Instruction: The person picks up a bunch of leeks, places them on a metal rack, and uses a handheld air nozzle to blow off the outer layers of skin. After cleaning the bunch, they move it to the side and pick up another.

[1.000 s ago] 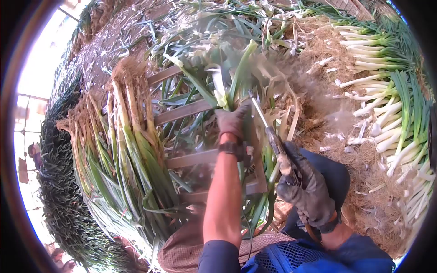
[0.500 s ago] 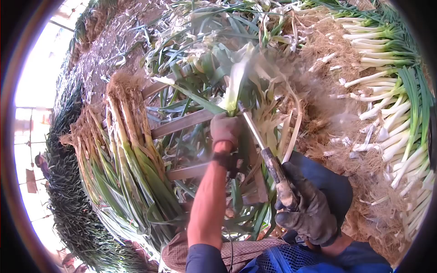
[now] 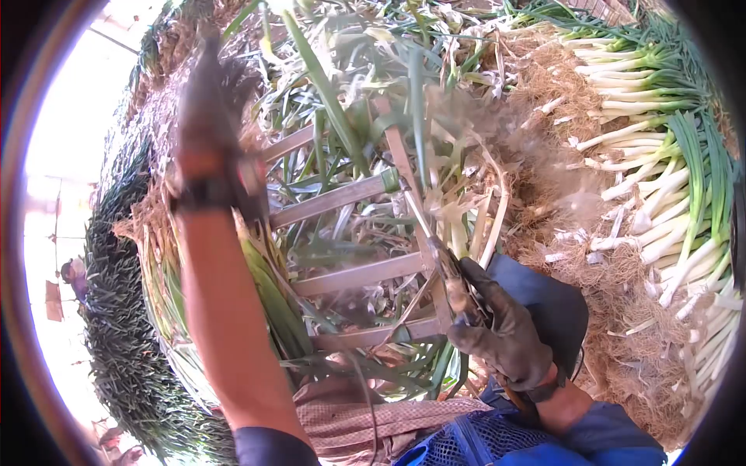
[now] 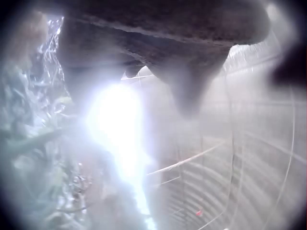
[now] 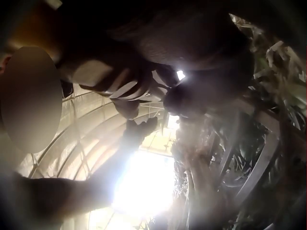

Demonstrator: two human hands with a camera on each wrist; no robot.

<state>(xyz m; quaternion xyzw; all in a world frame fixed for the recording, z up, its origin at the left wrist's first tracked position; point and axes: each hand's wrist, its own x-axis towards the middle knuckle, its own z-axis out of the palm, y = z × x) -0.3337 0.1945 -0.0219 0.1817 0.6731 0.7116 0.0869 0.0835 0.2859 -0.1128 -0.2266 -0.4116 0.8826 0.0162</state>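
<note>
Blurred by motion, my gloved left hand is above the root ends of a bundle of untrimmed leeks, its fingers extended and no stalk visible in it. In the left wrist view the dark glove fingers hang apart, with strong glare below them. My gloved right hand grips a thin metal-tipped nozzle tool, its tip pointing up and left over a slatted metal frame. A long green leaf shows above the frame. The right wrist view is dark around the hand.
Peeled leeks with white stems lie in a row at the right, beside a heap of cut roots. Stripped leaves lie under and beyond the frame. A dark green leek pile borders the left side. A person is at far left.
My left hand has let go of the leek over the frame and moved left to the untrimmed bundle. That leek is no longer upright there. My right hand still holds the tool, slightly shifted.
</note>
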